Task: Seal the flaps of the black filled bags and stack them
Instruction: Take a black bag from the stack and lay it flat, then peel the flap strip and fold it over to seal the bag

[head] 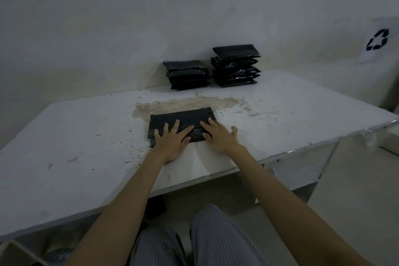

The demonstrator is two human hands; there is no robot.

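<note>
Both hands lie flat with fingers spread, the left hand [172,139] and right hand [218,136] pressing the near half of the bag [181,119]. The bag sits mid-table [302,110], long axis left to right. The two stacks [236,67] stand beyond it at the far edge, the right hand nearer them.

Left hand [172,142] and right hand [218,137] lie flat, fingers spread, arms outstretched.

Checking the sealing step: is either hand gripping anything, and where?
Nothing is gripped. The left hand and right hand press flat, fingers straight, on the near half of the black bag.
</note>
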